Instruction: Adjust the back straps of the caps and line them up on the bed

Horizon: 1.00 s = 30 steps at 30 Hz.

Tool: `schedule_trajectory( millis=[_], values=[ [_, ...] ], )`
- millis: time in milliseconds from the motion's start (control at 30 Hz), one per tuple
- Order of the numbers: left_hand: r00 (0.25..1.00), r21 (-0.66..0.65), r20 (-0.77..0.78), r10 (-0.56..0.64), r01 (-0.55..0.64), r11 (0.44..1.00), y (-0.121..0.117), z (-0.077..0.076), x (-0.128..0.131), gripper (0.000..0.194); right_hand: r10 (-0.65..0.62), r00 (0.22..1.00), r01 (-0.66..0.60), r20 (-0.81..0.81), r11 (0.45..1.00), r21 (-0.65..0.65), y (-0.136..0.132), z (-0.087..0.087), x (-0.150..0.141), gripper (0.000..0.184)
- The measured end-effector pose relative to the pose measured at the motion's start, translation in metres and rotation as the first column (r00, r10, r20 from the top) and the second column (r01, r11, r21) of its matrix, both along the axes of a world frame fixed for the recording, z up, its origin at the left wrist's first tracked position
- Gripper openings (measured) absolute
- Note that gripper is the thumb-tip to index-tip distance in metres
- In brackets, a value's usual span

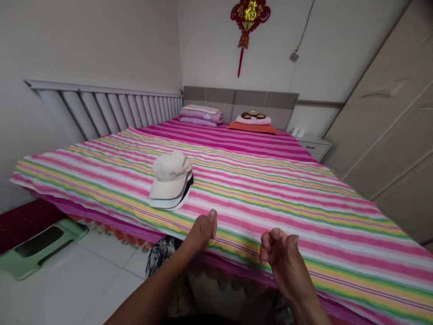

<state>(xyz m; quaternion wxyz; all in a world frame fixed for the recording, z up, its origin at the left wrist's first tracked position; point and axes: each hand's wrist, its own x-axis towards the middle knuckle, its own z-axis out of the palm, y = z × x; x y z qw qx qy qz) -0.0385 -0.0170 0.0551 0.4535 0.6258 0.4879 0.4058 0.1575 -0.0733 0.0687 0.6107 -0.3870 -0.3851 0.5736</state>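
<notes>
The left hand (202, 232) and right hand (282, 258) are apart, each curled shut on nothing, just above the near edge of the striped bed (304, 198). Nested one inside another, apparently to lie compactly, a stack of caps (171, 178) sits near the bed's left edge.

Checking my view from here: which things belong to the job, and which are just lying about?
Job: left hand, right hand, striped bedspread, stacked baseball caps.
Lying about: folded purple bedding, green plastic stool, red wall ornament.
</notes>
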Motion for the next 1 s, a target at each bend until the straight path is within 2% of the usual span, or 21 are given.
schedule_trajectory(
  millis=[67,133,167,233,300,400,467,567,767,1000],
  values=[
    [0.995,-0.083,0.058,0.081,-0.076,0.994,0.005,-0.009,-0.006,0.06,0.027,0.991,-0.024,0.131,0.999,-0.031,0.0,-0.007,0.0,0.045],
    [0.956,-0.201,0.211,0.205,-0.163,0.966,0.011,-0.02,-0.018,0.048,0.085,0.954,-0.065,0.288,0.995,-0.08,0.001,-0.019,0.0,0.039],
    [0.901,-0.274,0.319,0.294,-0.209,0.939,0.015,-0.026,-0.025,0.039,0.11,0.931,-0.08,0.349,0.992,-0.099,0.002,-0.027,0.0,0.036],
    [0.727,-0.408,0.494,0.477,-0.29,0.865,0.021,-0.036,-0.044,0.025,0.124,0.897,-0.083,0.424,0.99,-0.114,0.004,-0.042,-0.002,0.037],
    [0.554,-0.498,0.558,0.618,-0.372,0.783,0.027,-0.043,-0.064,0.016,0.148,0.877,-0.098,0.458,0.987,-0.13,0.004,-0.056,-0.005,0.043],
    [0.398,-0.544,0.569,0.72,-0.475,0.692,0.037,-0.043,-0.093,0.009,0.259,0.849,-0.195,0.46,0.964,-0.182,0.002,-0.071,-0.012,0.04],
    [0.324,-0.566,0.577,0.749,-0.503,0.653,0.044,-0.04,-0.107,0.008,0.311,0.845,-0.242,0.435,0.948,-0.208,-0.001,-0.078,-0.017,0.037],
    [0.285,-0.589,0.583,0.761,-0.496,0.638,0.054,-0.034,-0.121,0.008,0.359,0.855,-0.287,0.374,0.929,-0.234,-0.003,-0.086,-0.023,0.038],
    [0.275,-0.581,0.586,0.762,-0.512,0.632,0.066,-0.029,-0.13,0.009,0.429,0.839,-0.357,0.335,0.898,-0.256,-0.002,-0.103,-0.026,0.042],
    [0.206,-0.592,0.551,0.809,-0.587,0.552,0.073,-0.03,-0.134,0.012,0.472,0.822,-0.396,0.32,0.876,-0.276,-0.006,-0.121,-0.027,0.042]
  ],
)
